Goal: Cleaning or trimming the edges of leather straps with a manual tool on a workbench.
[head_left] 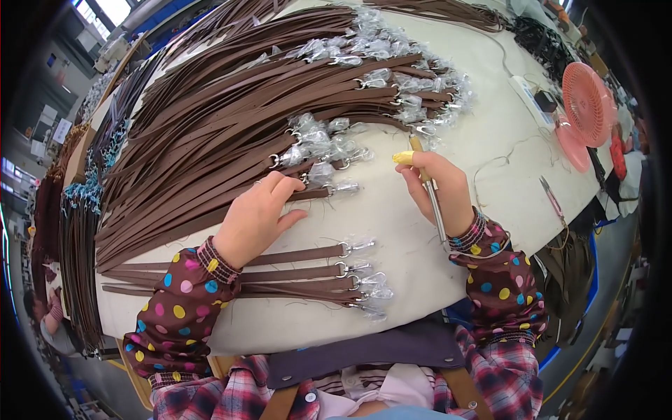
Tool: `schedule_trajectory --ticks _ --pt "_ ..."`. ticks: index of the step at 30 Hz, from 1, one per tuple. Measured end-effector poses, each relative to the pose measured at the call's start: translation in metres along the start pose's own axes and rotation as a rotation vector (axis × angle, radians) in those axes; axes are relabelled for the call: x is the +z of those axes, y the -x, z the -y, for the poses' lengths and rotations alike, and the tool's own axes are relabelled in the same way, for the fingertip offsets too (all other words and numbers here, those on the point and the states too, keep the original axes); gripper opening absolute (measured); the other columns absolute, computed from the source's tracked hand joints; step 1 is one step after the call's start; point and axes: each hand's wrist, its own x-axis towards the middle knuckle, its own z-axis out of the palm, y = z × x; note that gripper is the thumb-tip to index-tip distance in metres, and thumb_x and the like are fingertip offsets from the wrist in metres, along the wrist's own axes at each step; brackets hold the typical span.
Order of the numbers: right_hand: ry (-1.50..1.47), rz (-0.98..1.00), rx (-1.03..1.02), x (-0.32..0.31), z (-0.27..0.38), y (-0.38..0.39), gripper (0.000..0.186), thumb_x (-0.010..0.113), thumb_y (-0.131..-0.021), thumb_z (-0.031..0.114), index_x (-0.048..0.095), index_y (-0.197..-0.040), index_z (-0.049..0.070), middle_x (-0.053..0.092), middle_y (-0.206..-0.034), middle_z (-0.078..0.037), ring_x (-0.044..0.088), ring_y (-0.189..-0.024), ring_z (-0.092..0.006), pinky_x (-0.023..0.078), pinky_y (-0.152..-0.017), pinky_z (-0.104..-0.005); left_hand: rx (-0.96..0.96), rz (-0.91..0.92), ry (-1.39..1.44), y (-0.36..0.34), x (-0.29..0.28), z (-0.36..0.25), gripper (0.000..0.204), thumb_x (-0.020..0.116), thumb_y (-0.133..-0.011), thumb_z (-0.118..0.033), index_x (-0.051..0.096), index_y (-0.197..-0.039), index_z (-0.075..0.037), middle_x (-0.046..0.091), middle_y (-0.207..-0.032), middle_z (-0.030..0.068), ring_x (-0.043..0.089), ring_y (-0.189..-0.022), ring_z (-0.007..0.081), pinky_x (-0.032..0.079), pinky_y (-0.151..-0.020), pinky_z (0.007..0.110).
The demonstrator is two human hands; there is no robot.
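My left hand [255, 217] rests over brown straps, palm down, fingers gently bent and thumb held apart. Its fingertips lie by the end of a strap [318, 192] with a metal clasp in clear plastic wrap. My right hand [448, 189] is closed around a slim tool [435, 210] with a wooden part and a metal shaft, like a soldering iron. A yellow cover [404, 157] sits on one of its fingertips. Nearer to me, several separate brown straps [301, 273] lie side by side, their wrapped clasps pointing right.
A large heap of brown straps [231, 112] spreads across the far left of the white table [413, 280]. At the right are a pink fan [588, 105], a white power strip [532, 101] and small pink-handled tweezers or snips [551, 198]. Thin cords cross the table's right side.
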Motion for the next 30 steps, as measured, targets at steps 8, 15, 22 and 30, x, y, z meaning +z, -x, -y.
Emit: schedule_trajectory --ticks 8,15,22,30 --pt "-0.069 0.079 -0.020 0.019 0.011 0.000 0.019 0.064 -0.080 -0.003 0.058 -0.097 0.002 0.064 -0.083 -0.012 0.063 -0.070 -0.0230 0.050 -0.063 -0.0284 -0.046 -0.040 0.055 0.011 0.010 0.002 0.034 0.069 -0.079 -0.017 0.056 -0.109 -0.007 0.056 -0.101 0.0092 0.058 -0.089 0.0281 0.049 -0.074 0.034" --pt "-0.149 0.236 0.005 0.028 0.024 0.011 0.014 0.064 -0.083 0.003 0.059 -0.096 0.006 0.064 -0.081 -0.011 0.063 -0.068 -0.0274 0.050 -0.058 -0.0315 0.179 0.229 0.075 0.053 0.000 -0.051 0.080 0.076 -0.069 -0.041 0.043 -0.131 -0.004 0.048 -0.119 0.0143 0.048 -0.108 0.0319 0.039 -0.093 0.038" --pt "-0.229 0.421 0.012 0.023 0.039 0.036 0.018 0.062 -0.085 0.006 0.056 -0.102 0.006 0.066 -0.076 -0.008 0.065 -0.066 -0.0265 0.053 -0.058 -0.0309 0.019 0.208 0.164 0.068 0.015 -0.063 0.064 0.074 -0.072 -0.030 0.048 -0.126 -0.006 0.051 -0.103 0.0087 0.053 -0.092 0.0250 0.044 -0.078 0.035" --pt "-0.112 0.223 0.000 0.031 0.024 -0.006 0.019 0.065 -0.080 0.004 0.060 -0.099 0.007 0.064 -0.077 -0.008 0.062 -0.065 -0.0245 0.051 -0.058 -0.0312 -0.030 -0.004 0.116 0.024 0.002 -0.019 0.040 0.072 -0.077 -0.017 0.057 -0.113 -0.008 0.052 -0.102 0.0122 0.053 -0.092 0.0312 0.045 -0.079 0.037"
